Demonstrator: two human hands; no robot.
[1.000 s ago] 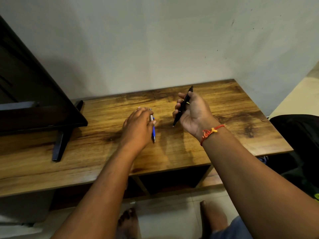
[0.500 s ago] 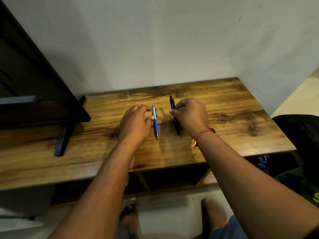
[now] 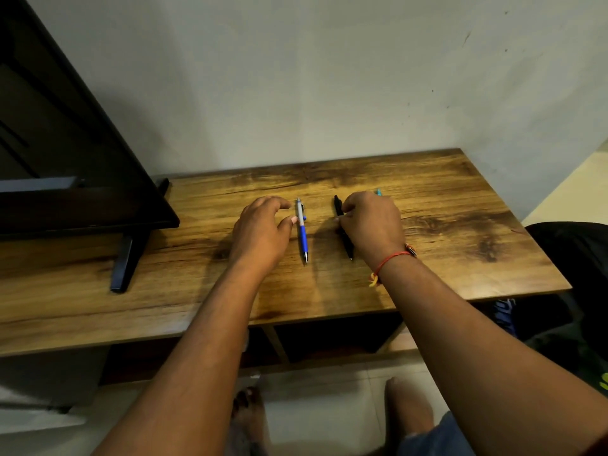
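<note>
1. Well, at the upper left of the frame a dark television (image 3: 65,153) leans over the wooden table (image 3: 460,268). Its black stand foot (image 3: 124,263) is planted on the left part of the top, well apart from the pens.
2. Left of centre, the left hand (image 3: 260,235) sits low over the wood with its fingers loosely arched, gripping nothing. Only the thumb tip touches the side of the blue pen (image 3: 302,235), probably to nudge it straight.
3. That blue pen lies flat at the middle of the frame, its writing tip toward the lower edge and its clicker toward the wall.
4. Just to its right the black pen (image 3: 338,205) lies roughly parallel, with a bare strip of wood between the two. The pens look as if they are being laid out in a row.
5. Right of centre, the right hand (image 3: 371,225) covers the black pen's middle. The thumb and curled fingers pinch the barrel, seemingly to set its angle. A red thread (image 3: 391,258) circles that wrist.
6. A teal tip (image 3: 378,191) peeps out above the right hand's knuckles. I cannot tell what it belongs to, or whether the hand holds it.
7. At the far right a dark bag (image 3: 572,258) sits beyond the table's edge. Nothing blocks either pen except the right hand's own bulk.
</note>
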